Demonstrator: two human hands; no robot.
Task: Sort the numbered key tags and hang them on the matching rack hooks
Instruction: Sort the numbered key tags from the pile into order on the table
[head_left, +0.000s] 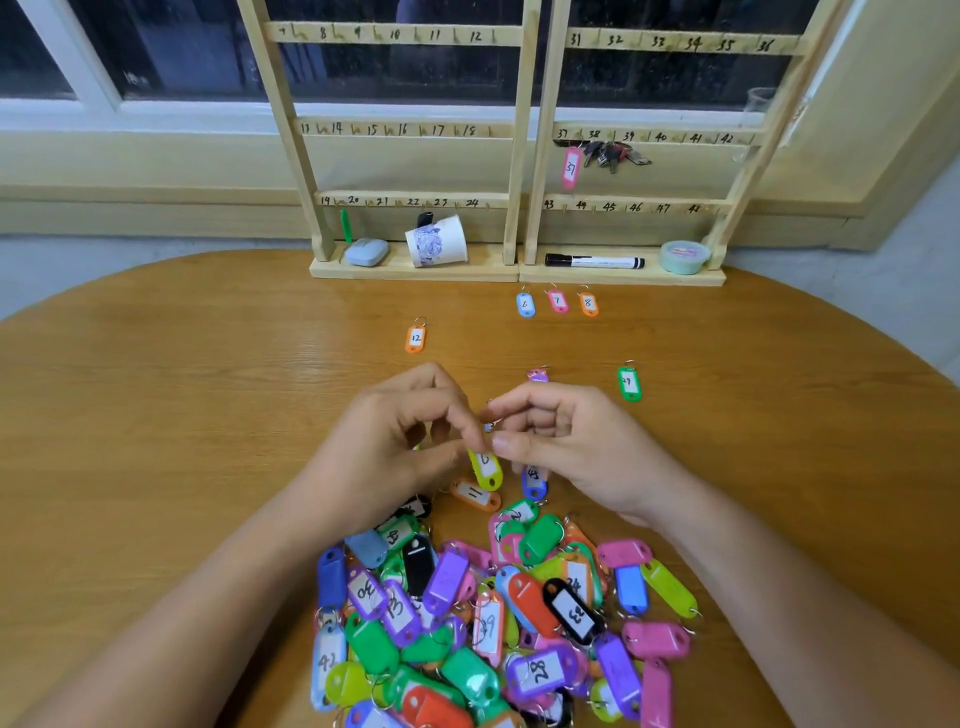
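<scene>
While pinching yellow-green tag (487, 470) by its top end between left hand (395, 447) fingers and right hand (566, 447) fingers, at far edge of pile (493, 623) on counter (156, 415): tilt label up, read number fully (partly hidden now), lift clear gently, avoid dragging neighbouring blue tag (534, 486) along.

yellow-green tag (487, 472) number hidden, pile (530, 603) cropped

Home or small office, by the look: window (182, 47) behind the numbered key rack (519, 156), wooden bench (182, 389) before it, paper cup (439, 241) and marker (595, 261) on its base.
</scene>
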